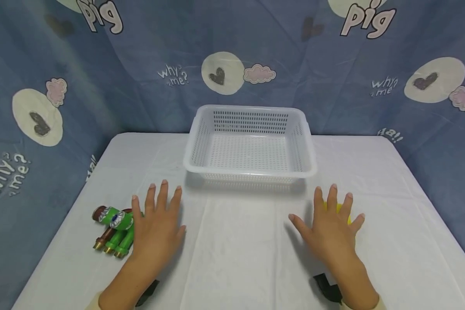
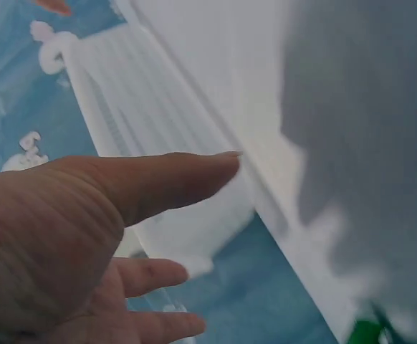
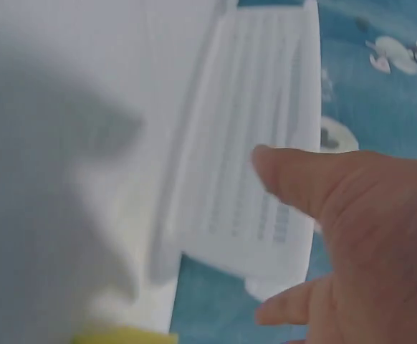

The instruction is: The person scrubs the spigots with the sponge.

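My left hand is held over the table with its fingers spread and holds nothing. Beside it on the left lies a small pile of green and brown tube-like pieces with gold-coloured ends, partly covered by the hand. With fingers splayed, my right hand holds nothing and hides most of a yellow thing, whose kind I cannot tell. A white perforated plastic basket stands beyond both hands at the back of the table, with nothing in it. Thumbs and some fingers are visible in both wrist views.
A white cloth covers the table. Behind it hangs a blue printed curtain, close to the basket's far side. Dark straps show at the wrists.
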A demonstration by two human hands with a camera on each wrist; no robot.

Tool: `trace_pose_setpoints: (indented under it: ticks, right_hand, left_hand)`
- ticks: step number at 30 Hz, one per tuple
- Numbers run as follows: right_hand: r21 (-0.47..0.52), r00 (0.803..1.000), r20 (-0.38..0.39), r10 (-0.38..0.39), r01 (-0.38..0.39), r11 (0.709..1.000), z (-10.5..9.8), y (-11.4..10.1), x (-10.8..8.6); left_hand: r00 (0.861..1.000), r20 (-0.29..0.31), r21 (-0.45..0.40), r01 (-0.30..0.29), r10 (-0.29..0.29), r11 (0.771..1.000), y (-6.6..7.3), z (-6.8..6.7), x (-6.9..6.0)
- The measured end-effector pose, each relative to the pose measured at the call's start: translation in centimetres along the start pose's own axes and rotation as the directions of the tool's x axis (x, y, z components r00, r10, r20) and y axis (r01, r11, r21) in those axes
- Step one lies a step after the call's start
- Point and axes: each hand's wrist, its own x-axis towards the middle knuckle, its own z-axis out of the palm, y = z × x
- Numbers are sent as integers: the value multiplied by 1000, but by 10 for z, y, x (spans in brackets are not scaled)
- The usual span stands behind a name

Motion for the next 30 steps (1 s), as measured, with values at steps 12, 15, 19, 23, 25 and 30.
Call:
trace_pose_setpoints:
  ticks: [12, 15, 19, 23, 25, 30]
  right_hand:
    - [20, 980, 156, 127, -131, 991, -15, 26, 9]
    - [23, 973, 196, 122, -129, 991, -15, 28, 11]
    - [41, 972, 211, 104, -115, 992, -14, 28, 10]
    - [44, 976, 200, 87, -98, 994, -14, 29, 9]
    - [41, 977, 196, 86, -96, 995, -14, 29, 8]
    - [44, 973, 212, 93, -105, 994, -13, 31, 5]
  left_hand:
    - [995, 71, 144, 61, -72, 988, -52, -16, -20]
    - [994, 75, 132, 72, -82, 989, -58, -19, -22]
    - [998, 25, 90, 50, -53, 995, -63, -23, -22]
    - [998, -2, 31, 63, -63, 998, -63, -29, -18]
    - [997, -9, 10, 76, -75, 997, -62, -31, -14]
    - [995, 17, -15, 95, -95, 995, -61, -33, -8]
